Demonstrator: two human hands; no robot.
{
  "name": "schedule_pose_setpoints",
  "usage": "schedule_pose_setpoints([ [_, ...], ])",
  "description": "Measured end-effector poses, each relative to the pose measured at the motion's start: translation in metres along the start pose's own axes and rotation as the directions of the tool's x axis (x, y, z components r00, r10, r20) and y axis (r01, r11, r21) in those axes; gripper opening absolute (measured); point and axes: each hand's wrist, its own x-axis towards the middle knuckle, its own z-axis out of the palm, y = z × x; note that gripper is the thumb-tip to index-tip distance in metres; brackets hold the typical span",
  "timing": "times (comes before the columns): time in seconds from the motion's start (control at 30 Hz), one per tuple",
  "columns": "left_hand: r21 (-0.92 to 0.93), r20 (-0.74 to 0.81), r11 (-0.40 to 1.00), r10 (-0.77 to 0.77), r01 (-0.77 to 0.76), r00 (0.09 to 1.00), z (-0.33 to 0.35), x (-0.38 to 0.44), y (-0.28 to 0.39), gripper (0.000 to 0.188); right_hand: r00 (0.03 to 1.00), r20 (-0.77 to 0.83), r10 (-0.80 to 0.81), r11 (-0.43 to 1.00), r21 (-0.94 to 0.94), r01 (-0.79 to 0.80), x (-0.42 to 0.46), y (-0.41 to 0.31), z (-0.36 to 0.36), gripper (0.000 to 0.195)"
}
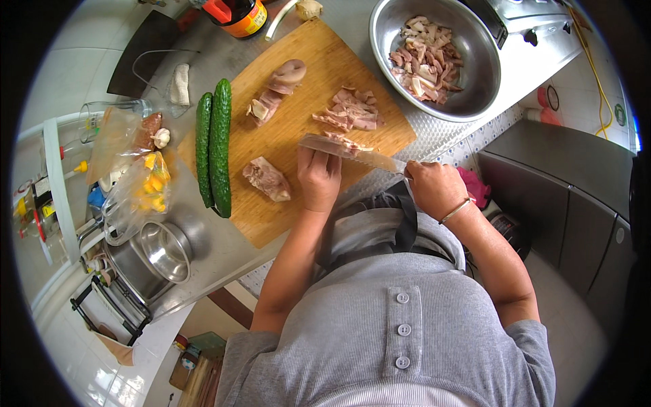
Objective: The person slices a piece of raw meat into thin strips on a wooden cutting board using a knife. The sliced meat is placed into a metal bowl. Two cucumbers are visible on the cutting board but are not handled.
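My right hand (432,189) grips the handle of a kitchen knife with a broad blade (351,153). The blade lies across the near right part of a bamboo cutting board (325,56). Curled fingers of my left hand (319,178) rest at the blade's far-left end; whether they pinch any meat is hidden. Thin meat slices (343,140) lie along the blade's far side. Beyond them is a heap of sliced meat (356,109). One uncut meat chunk (267,178) sits left of my left hand, and more meat pieces (277,91) lie farther up the board.
Two cucumbers (213,147) lie on the board's left side. A steel bowl (478,81) holding cut meat stands at the far right, beside a gas stove (534,25). At left are garlic (161,138), plastic bags (137,188) and a small steel bowl (173,249) by the sink.
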Motion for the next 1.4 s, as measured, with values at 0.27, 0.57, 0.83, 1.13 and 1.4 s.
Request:
schedule_pose_setpoints([
  [0.27, -0.007, 0.015, 1.0, -0.018, 0.018, 1.0, 0.001, -0.002, 0.0, 0.021, 0.999, 0.002, 0.044, 0.998, -0.04, -0.044, 0.001, -0.005, -0.007, 0.013],
  [0.57, -0.012, 0.034, 1.0, -0.017, 0.017, 0.999, 0.001, 0.003, 0.002, 0.021, 0.998, 0.046, 0.046, 0.998, -0.053, -0.043, 0.008, -0.004, -0.007, 0.013],
  [0.83, -0.002, 0.012, 1.0, 0.027, -0.027, 1.0, 0.002, 0.007, 0.005, 0.023, 0.998, 0.016, 0.061, 0.998, 0.006, -0.061, 0.01, -0.015, 0.005, 0.013],
  [1.13, 0.031, 0.032, 0.999, 0.018, -0.019, 0.999, 0.004, 0.003, -0.001, 0.026, 0.997, 0.054, 0.058, 0.998, 0.019, -0.059, 0.026, -0.026, 0.008, 0.014],
  [1.4, -0.002, 0.06, 1.0, 0.007, -0.007, 0.998, 0.005, 0.003, -0.005, 0.025, 1.0, 0.0, -0.006, 0.996, 0.084, 0.006, 0.044, -0.054, -0.015, 0.017],
])
